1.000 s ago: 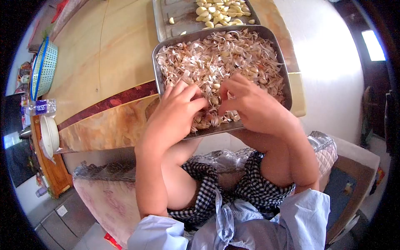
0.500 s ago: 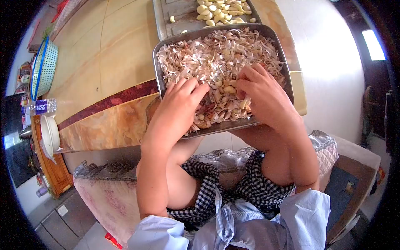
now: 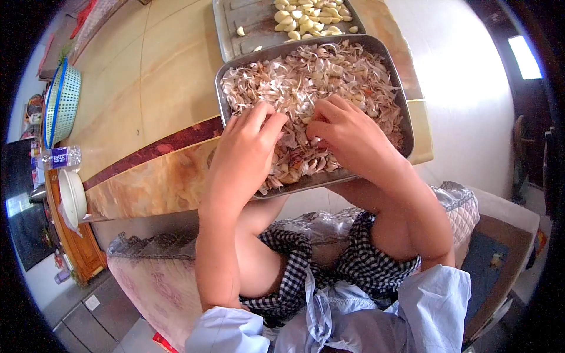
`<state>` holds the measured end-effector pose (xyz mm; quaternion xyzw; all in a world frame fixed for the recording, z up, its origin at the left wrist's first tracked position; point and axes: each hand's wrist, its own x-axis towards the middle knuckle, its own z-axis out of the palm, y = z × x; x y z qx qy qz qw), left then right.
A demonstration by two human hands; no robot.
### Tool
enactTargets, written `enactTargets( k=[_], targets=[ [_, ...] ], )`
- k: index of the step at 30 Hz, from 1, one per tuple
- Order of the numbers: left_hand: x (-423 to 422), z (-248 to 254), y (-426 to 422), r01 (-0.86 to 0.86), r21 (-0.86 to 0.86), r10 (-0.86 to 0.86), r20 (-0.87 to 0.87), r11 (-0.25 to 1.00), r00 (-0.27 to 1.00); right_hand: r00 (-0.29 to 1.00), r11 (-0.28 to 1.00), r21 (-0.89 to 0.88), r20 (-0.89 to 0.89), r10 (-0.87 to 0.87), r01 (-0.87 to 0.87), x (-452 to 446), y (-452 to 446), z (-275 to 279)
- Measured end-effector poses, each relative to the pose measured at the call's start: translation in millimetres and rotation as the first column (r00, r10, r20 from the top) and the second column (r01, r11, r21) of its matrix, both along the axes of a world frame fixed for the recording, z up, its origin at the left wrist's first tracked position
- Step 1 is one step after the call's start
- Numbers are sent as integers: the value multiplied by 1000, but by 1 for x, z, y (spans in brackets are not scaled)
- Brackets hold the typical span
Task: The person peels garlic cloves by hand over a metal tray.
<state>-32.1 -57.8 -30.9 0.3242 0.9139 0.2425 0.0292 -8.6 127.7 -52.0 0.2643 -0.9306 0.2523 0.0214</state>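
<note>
A metal tray heaped with papery garlic skins sits at the table edge, partly over my lap. My left hand is over the left of the heap, fingers curled in and thumb toward the middle. To the right, my right hand has its fingers bent and pressed together above the skins. The fingertips face each other across a small gap; what they pinch, if anything, is hidden. Behind stands a second metal tray with several peeled garlic cloves.
The marbled table stretches left. Along its far left are a blue-rimmed basket, a plastic bottle and a white bowl. A quilted seat cover lies beneath me.
My right hand has moved left, closer to my left hand. My left hand has shifted slightly, with its fingers more curled.
</note>
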Motion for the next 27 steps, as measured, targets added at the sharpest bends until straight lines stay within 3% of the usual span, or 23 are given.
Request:
enactTargets(
  k=[6, 8, 9, 10, 12, 13, 16, 23, 26, 27],
  targets=[
    [2, 2, 2, 71, 29, -70, -48, 997, 996, 997, 997, 20, -9, -70, 71, 1, 2, 7],
    [6, 2, 6, 333, 35, -335, 89, 942, 938, 996, 996, 1, -12, -93, 93, 1, 5, 9],
    [10, -4, 9, 377, 38, -378, 60, 926, 924, 998, 997, -71, 49, -25, 28, 0, 8, 11],
    [14, -8, 11, 377, 41, -378, 59, 926, 924, 994, 989, -146, 103, 47, -32, 0, 11, 12],
    [20, -11, 13, 264, 19, -265, 112, 964, 958, 987, 986, -141, 121, 107, -89, 0, 19, 13],
    [19, -10, 13, 258, -70, -249, 116, 964, 962, 976, 979, -140, 139, 165, -146, 1, 21, 13],
    [18, -8, 12, 204, -98, -193, 112, 974, 975, 959, 973, -150, 198, 202, -175, 2, 23, 19],
    [18, -9, 13, 145, -113, -136, 80, 983, 987, 966, 981, -104, 183, 182, -165, 7, 19, 8],
    [15, -8, 13, 146, -115, -141, 45, 983, 989, 988, 997, -24, 140, 72, -69, 9, 19, 5],
    [13, -10, 11, 124, -66, -113, 146, 990, 983, 988, 998, 7, 141, 58, -60, 8, 19, 6]
  ],
)
